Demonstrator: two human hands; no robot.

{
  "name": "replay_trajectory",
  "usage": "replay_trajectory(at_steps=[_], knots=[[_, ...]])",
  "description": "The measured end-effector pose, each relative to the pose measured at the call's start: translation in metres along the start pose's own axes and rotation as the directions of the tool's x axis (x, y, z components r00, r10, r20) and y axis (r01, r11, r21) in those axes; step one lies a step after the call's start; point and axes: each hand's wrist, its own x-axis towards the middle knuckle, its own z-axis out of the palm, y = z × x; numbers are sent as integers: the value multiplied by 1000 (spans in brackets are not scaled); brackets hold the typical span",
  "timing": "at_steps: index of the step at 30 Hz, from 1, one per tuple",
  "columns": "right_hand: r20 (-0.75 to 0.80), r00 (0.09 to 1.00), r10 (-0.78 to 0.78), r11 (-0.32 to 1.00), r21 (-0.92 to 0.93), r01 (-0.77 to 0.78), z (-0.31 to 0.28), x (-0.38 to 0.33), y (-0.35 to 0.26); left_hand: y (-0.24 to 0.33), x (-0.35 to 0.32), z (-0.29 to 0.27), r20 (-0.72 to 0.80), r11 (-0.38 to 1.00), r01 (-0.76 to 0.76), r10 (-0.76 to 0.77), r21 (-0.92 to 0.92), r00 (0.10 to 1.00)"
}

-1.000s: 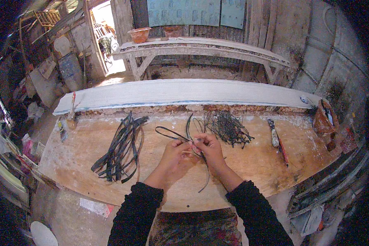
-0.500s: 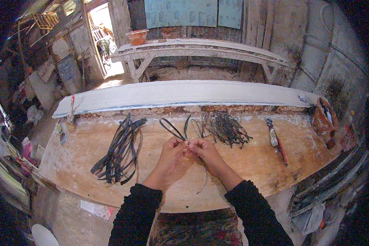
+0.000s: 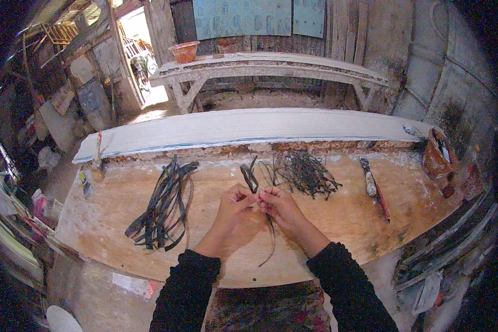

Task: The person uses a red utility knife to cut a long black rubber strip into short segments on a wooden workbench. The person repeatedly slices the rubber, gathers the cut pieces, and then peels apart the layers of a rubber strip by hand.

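Observation:
Both hands meet over the middle of a wooden board, fingertips almost touching. My left hand point(image 3: 235, 205) and my right hand point(image 3: 282, 208) each pinch a thin black strip point(image 3: 249, 176). Its looped upper part sticks up beyond the fingers, and a thin tail hangs below them toward the near edge. Just what lies between the fingertips is hidden. To the left rests a bundle of long flat black strips point(image 3: 161, 207). Right of the hands is a tangled pile of thinner black strips point(image 3: 309, 172), some seemingly knotted.
The wooden board point(image 3: 116, 221) has a long white-coated slab point(image 3: 249, 127) along its far side. A knife-like tool with a red part point(image 3: 377, 195) lies at right, near a brown bag-like container point(image 3: 438, 155). Behind stands a bench point(image 3: 271, 65) with an orange pot point(image 3: 184, 52).
The black strip's upper loop has narrowed and shifted right, closer to upright. More of its tail now hangs below the fingers. Both hands stay nearly in place.

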Motion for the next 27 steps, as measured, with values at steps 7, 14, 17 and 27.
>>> replay_trajectory(at_steps=[7,14,17,27], knots=[[-150,975,-165,952,-283,117,0,4,7,6,-1,2,35,994,106,-105,-31,994],[11,825,-564,586,-700,409,12,-10,5,12,-4,8,-9,965,213,-217,-153,976],[332,607,-722,162,-772,615,8,-11,3,7,-3,1,73,949,216,-205,-229,976],[632,541,-554,-145,-714,685,1,-8,-4,5,1,-7,94,938,277,-263,-210,960]])
